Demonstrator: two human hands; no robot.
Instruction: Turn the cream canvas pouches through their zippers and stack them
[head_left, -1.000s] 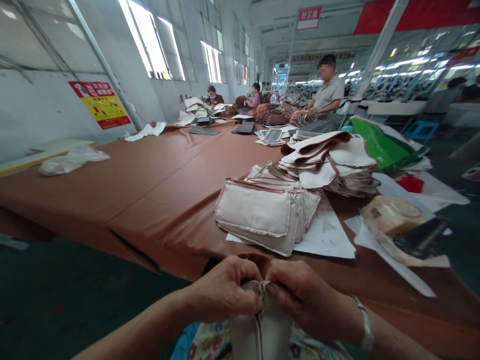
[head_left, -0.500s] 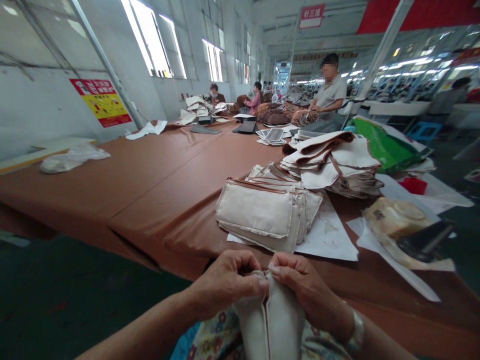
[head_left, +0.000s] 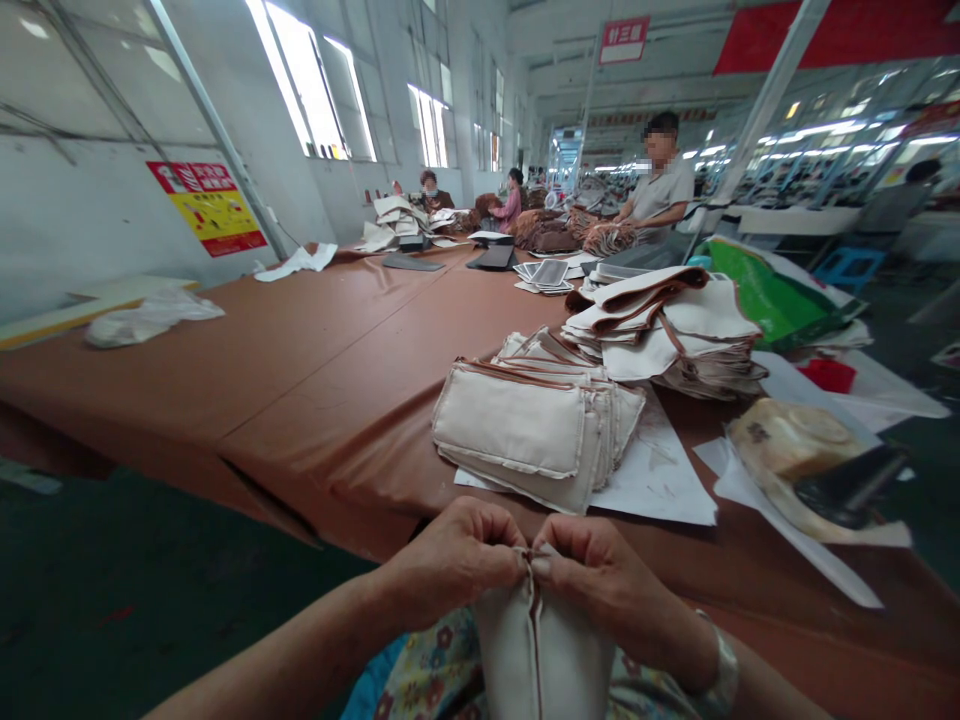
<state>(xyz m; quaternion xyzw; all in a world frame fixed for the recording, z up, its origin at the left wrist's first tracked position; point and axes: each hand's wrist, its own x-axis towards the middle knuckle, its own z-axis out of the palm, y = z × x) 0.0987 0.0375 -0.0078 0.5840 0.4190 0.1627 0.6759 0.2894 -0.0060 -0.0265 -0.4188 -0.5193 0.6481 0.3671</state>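
Cream piece [head_left: 504, 660], one, with a brown-edged seam down its middle: over the floral cloth [head_left: 431, 660] of the lap, before the near edge of the brown surface [head_left: 300, 350]. Left hand [head_left: 466, 555] and right hand [head_left: 606, 580]: fingers pinched closed on its top, flanking the seam; fingertips partly hidden, it seems. Stacked cream pieces [head_left: 510, 415]: beyond the hands, on white paper [head_left: 667, 485].

The bracelet [head_left: 724, 662] seems silvery, the clothing [head_left: 433, 668] flowered.
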